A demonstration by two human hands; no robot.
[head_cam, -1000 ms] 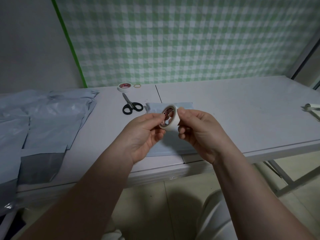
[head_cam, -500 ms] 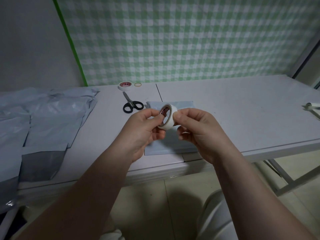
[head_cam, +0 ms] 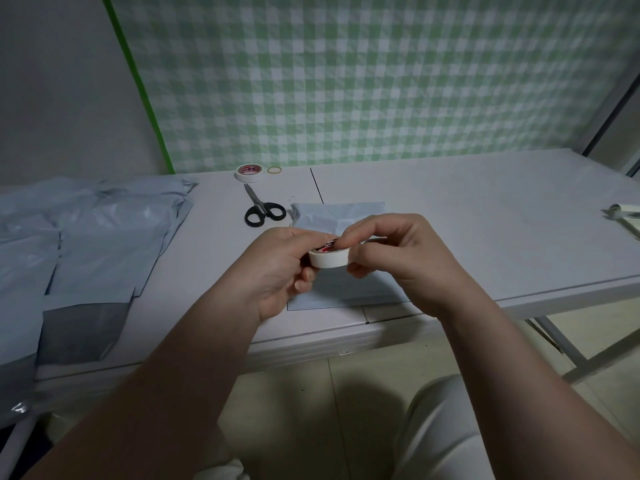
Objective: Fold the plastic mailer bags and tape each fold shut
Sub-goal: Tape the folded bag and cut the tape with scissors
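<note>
A person's left hand (head_cam: 277,268) and right hand (head_cam: 398,265) both grip a roll of white tape (head_cam: 329,256), fingers curled round its rim, just above a folded pale-blue mailer bag (head_cam: 341,216) that lies flat near the front edge of a long white worktop (head_cam: 467,209). The right hand's fingertips pinch at the roll's upper edge, beside its red-printed core. A dark seam (head_cam: 317,185) runs across the worktop from back to front, passing under the folded bag. Black-handled scissors (head_cam: 263,211) lie just left of the bag, blades pointing to the back, where a second tape roll (head_cam: 248,172) and a yellow rubber band (head_cam: 274,170) sit side by side near the wall. A loose heap of unfolded mailer bags (head_cam: 104,237) covers the worktop's left end, one showing its dark grey inner side (head_cam: 79,330) at the front. A small pale object (head_cam: 623,216), too cut off to identify, lies at the far right edge. Behind, a green-and-white gingham sheet (head_cam: 381,81) hangs on the wall, edged on its left by a bright green strip (head_cam: 138,81) against plain grey wall (head_cam: 52,81). White metal legs (head_cam: 561,341) stand on a pale tiled floor (head_cam: 294,393)
</note>
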